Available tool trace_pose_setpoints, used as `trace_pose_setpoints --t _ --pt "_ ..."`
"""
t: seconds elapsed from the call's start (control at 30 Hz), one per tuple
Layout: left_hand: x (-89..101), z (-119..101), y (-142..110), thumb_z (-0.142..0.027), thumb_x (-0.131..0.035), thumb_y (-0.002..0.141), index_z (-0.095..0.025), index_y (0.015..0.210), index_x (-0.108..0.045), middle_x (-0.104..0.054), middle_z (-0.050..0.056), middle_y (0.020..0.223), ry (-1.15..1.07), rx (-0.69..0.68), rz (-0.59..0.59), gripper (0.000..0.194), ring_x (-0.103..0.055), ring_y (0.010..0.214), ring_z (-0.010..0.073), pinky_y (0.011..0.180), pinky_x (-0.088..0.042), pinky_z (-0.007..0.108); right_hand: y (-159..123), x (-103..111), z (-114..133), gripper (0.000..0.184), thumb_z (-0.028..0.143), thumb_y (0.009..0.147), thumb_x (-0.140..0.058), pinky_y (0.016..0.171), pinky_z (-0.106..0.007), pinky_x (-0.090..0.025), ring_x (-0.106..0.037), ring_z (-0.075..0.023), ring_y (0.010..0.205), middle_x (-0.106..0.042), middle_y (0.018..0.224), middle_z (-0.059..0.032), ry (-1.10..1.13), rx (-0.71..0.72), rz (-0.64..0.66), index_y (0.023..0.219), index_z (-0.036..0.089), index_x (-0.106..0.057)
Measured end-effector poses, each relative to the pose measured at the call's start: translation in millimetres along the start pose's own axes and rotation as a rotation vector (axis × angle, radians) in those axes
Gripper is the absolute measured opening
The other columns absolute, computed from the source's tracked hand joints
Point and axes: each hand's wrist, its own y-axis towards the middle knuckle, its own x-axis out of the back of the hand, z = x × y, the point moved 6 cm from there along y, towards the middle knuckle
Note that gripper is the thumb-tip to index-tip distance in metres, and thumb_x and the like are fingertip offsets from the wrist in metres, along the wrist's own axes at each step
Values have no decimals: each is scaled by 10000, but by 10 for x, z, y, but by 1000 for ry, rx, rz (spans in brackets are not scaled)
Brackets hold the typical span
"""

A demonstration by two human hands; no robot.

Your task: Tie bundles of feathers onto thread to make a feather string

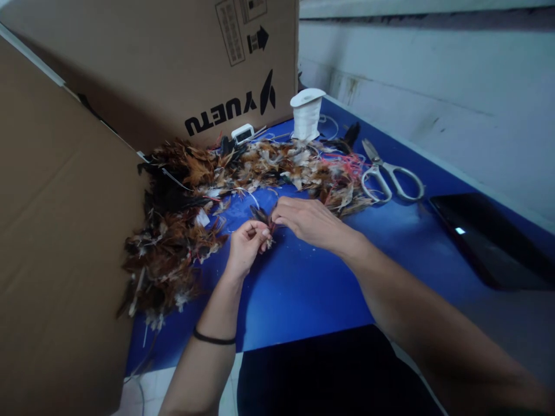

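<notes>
My left hand (pixel 248 244) is closed in a pinch on a small bunch of feathers (pixel 259 214), dark at the tips and pale at the lower end. Right beside it, my right hand (pixel 303 219) has its fingers pressed together at the same bunch, near a reddish part. Whether it grips the feathers or a thin strand is hidden by the fingers. A thin white string (pixel 255 199) curves just above the bunch. Behind both hands lies a wide arc of brown, black and white feathers (pixel 264 162).
Scissors (pixel 392 178) lie at the right, near pink strands (pixel 347 164). A white spool (pixel 307 115) and a small white digital device (pixel 243 134) stand at the back. A dark phone-like slab (pixel 489 237) rests far right. Cardboard boxes (pixel 143 69) wall off the blue table (pixel 303 294).
</notes>
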Motion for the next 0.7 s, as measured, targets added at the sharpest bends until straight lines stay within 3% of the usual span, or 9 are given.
trace_pose_setpoints --t 0.3,0.53,0.7 --pt "-57 10 -50 -371 -744 674 -124 770 -600 -568 -26 558 74 44 77 302 -454 412 40 393 -348 167 0 -44 108 183 230 926 -446 586 -233 -265 -485 -105 697 -583 850 -27 0 56 -7 871 179 -613" --pt "-65 -14 -67 -360 -751 675 -129 770 -582 -594 -13 633 -51 110 105 301 -436 421 22 398 -328 157 19 -21 62 239 56 835 -426 692 -208 -369 -524 -89 743 -580 873 -25 295 55 9 840 161 -640" --pt "-48 -11 -67 -353 -750 681 -133 773 -576 -576 -25 633 -122 137 107 295 -429 424 15 403 -319 149 11 -57 44 296 41 775 -451 724 -217 -390 -545 -99 769 -595 886 -28 258 34 46 881 179 -691"
